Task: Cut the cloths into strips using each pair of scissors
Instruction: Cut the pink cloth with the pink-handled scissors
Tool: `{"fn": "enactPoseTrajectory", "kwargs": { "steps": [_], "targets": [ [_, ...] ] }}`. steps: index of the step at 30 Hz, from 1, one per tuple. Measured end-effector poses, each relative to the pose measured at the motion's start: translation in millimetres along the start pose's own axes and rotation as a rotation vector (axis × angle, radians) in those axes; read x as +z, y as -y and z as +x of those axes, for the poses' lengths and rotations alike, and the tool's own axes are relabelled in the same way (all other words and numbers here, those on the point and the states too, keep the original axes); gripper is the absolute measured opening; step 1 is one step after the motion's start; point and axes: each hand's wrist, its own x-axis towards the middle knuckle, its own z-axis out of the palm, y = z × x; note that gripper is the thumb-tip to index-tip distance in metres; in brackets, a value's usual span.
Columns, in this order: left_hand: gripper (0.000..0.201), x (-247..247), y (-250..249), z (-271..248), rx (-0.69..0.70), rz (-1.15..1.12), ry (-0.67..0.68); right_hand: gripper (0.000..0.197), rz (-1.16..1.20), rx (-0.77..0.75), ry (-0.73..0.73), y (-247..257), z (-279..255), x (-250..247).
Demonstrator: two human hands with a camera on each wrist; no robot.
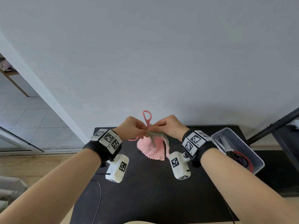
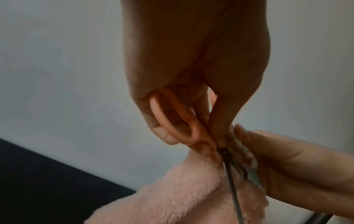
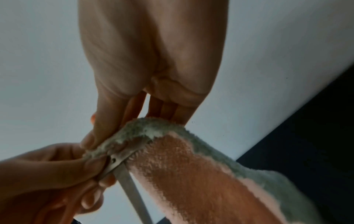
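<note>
My left hand (image 1: pixel 139 131) grips pink-handled scissors (image 1: pixel 146 118) above the black table (image 1: pixel 145 191), fingers through one handle loop (image 2: pixel 172 121). The other loop sticks up free. The blades (image 1: pixel 152 141) point down and stand apart in the right wrist view, one of them toothed (image 3: pixel 134 153). A fluffy pink cloth (image 1: pixel 150 151) with a grey-green back hangs between my hands, its zigzag lower edge near the table. My right hand (image 1: pixel 159 126) pinches the cloth's top edge (image 3: pixel 153 128) right beside the scissors' pivot. A narrow part of the cloth (image 1: pixel 167 146) hangs to the right of the blades.
A clear plastic box (image 1: pixel 257 159) stands at the table's right edge, holding other scissors with red and black handles (image 1: pixel 239 157). A black bar (image 1: pixel 275 125) slants behind it. The wall is close behind the table. Thin cables (image 1: pixel 98 191) run over the near table.
</note>
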Motion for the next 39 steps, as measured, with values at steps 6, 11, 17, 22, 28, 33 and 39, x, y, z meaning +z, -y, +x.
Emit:
{"fn": "enactPoseTrajectory", "kwargs": {
  "steps": [6,11,17,22,28,33,39],
  "targets": [
    [0.004,1,0,-1,0.017,-0.004,0.026,0.017,-0.237,0.032,0.061,2,2,5],
    [0.006,0,2,-2,0.028,0.041,0.072,0.017,-0.326,0.019,0.149,3,-2,0],
    [0.009,-1,-1,-5,0.028,0.049,0.094,0.013,-0.330,0.027,0.154,-2,-6,-1],
    [0.008,-2,-1,-4,0.031,0.046,0.097,0.014,-0.326,0.013,0.137,-5,-6,-6],
    [0.008,-7,-3,-2,0.028,0.056,0.084,0.023,-0.300,-0.008,0.123,0,-7,-10],
    [0.012,-8,0,-2,0.023,0.053,0.080,0.014,-0.298,-0.009,0.105,-6,-5,-12],
    [0.017,-5,1,-1,0.012,0.003,0.069,0.012,-0.306,-0.003,0.077,-13,-4,-18]
  ]
}}
